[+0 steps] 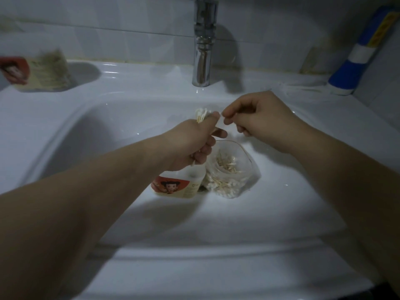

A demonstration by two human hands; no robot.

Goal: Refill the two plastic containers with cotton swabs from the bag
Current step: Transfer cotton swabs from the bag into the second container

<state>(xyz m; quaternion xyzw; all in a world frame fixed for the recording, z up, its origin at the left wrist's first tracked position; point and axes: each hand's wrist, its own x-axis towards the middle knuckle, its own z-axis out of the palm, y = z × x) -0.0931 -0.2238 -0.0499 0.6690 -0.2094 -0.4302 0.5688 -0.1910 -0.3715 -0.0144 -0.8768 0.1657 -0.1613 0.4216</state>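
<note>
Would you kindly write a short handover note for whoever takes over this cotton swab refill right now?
Left hand: grips a bundle of cotton swabs above the sink basin.
Right hand: fingers curled beside the bundle; unclear whether it pinches a swab.
Bag: open in the basin, with many swabs inside.
Basin container: beside the bag, below the left hand; fill level hidden.
Ledge container: on the left ledge, blurred, apparently stocked.
Left to do: put the bundle into the basin container, then check both.

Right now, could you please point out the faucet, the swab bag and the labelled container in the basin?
faucet (202,61): head view, chrome body.
swab bag (233,167): head view, clear side.
labelled container (171,186): head view, red label.
</note>
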